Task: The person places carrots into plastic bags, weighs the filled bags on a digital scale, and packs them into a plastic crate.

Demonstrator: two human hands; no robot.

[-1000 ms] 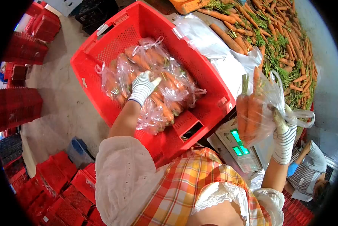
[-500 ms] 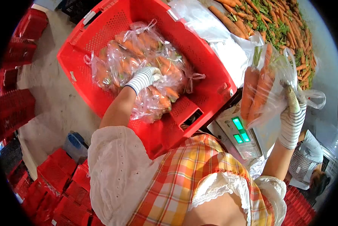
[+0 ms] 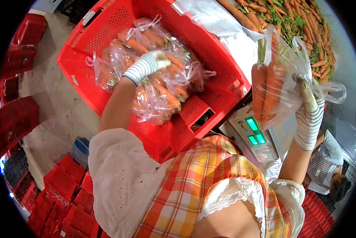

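My right hand (image 3: pixel 309 119), in a striped glove, is closed around the gathered neck of a clear plastic bag of carrots (image 3: pixel 269 85). This bag hangs above the scale (image 3: pixel 255 133), its handle loop sticking out past my fingers. My left hand (image 3: pixel 148 65), gloved too, is over the bagged carrots (image 3: pixel 162 99) inside a red crate (image 3: pixel 83 75). Its fingers bend downward and are slightly blurred; the fingertips are hidden, so I cannot tell whether they grip a bag. Several knotted bags lie piled together there.
Loose carrots with green tops (image 3: pixel 301 31) are heaped at the upper right. Clear plastic bags (image 3: pixel 209 18) lie between heap and crate. Red crates (image 3: pixel 63 178) are stacked at the lower left, near a blue container (image 3: pixel 81 150). Another person (image 3: pixel 326 166) is at the right.
My left hand has moved up and slightly left over the bags in the crate. My right hand still holds its bag of carrots, and the view has shifted a little.
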